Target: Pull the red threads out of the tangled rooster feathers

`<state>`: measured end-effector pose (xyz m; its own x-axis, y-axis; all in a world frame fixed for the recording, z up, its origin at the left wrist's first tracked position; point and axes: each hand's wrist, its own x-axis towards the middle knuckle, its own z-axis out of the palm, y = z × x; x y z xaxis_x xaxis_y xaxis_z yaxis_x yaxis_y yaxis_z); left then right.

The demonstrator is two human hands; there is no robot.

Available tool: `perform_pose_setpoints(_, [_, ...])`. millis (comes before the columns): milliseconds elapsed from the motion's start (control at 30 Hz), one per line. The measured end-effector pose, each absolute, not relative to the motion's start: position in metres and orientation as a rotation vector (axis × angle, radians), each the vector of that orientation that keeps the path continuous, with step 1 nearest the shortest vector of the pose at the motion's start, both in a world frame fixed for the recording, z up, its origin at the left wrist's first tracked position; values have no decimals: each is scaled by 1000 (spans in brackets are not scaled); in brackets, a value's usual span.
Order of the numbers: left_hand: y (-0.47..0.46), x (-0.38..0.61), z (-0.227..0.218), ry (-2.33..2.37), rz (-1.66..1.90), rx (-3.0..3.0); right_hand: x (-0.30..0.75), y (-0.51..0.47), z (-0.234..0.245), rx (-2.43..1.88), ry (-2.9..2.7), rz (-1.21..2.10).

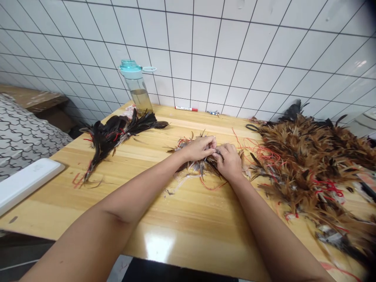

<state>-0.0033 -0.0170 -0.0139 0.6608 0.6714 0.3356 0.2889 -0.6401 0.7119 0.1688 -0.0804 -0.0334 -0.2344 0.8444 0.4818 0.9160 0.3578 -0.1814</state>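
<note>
A small bundle of brown and dark feathers (196,166) with red thread lies in the middle of the wooden table (188,219). My left hand (199,148) rests on its top with the fingers curled and pinching into the feathers. My right hand (230,161) meets it from the right, fingers closed on the same bundle. Both forearms reach in from the near edge.
A large heap of brown feathers (311,164) tangled with red thread covers the table's right side. A dark feather bunch (114,135) lies at left, near a water bottle (137,88). A red marker (186,109) lies by the tiled wall. A white flat object (26,182) overhangs the left edge.
</note>
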Motion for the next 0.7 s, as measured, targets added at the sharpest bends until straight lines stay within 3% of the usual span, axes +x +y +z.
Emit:
perform_pose_setpoints(300, [-15,0,-21,702,743,2029,165,-80,-25,-1900,-2273,-202])
perform_pose_setpoints(467, [-13,-8,-10,715,916,1687,181,-76,-27,-2170,-1993,-124])
perform_pose_setpoints(700, [-8,-13,-7,685,949,1557,177,-79,-32,-1962,-2022,-100])
